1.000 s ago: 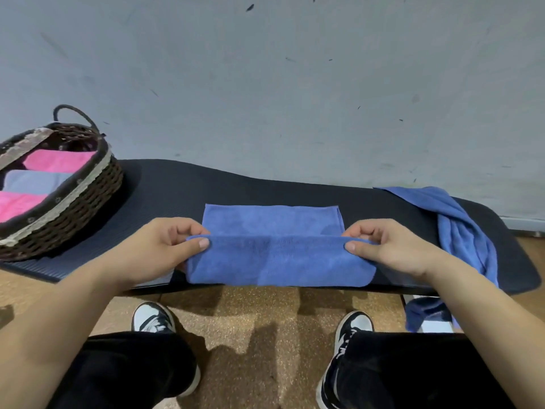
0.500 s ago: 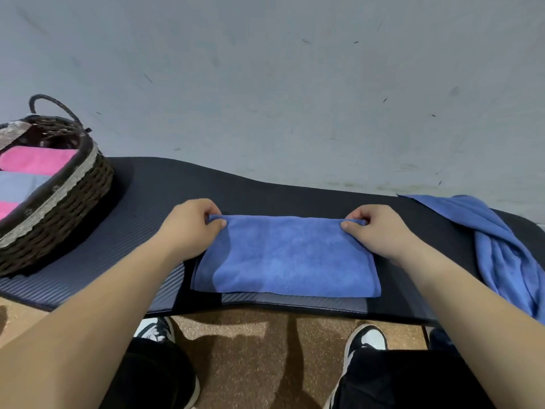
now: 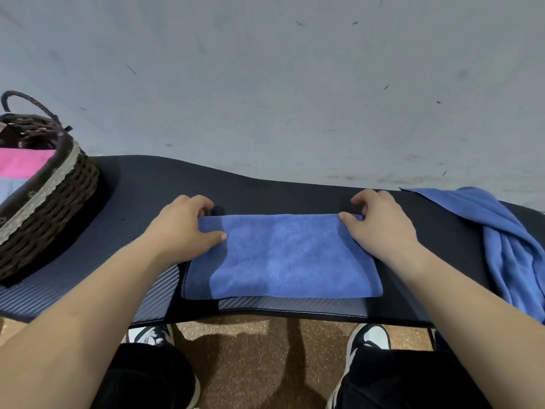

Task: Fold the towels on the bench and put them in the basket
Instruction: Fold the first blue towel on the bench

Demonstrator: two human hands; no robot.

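Note:
A blue towel, folded into a flat rectangle, lies on the black bench in front of me, near its front edge. My left hand is at the towel's far left corner, thumb on top and fingers curled over the far edge. My right hand holds the far right corner the same way. The wicker basket stands on the bench at the far left. It holds a folded pink towel and a pale blue one.
A second blue towel lies crumpled at the right end of the bench and hangs over its front edge. A grey wall rises right behind the bench. My knees and shoes are below the front edge, on brown floor.
Both hands carried the towel's near edge away from me and laid it onto the far edge, halving the towel. My view has shifted right, so the basket sits further left.

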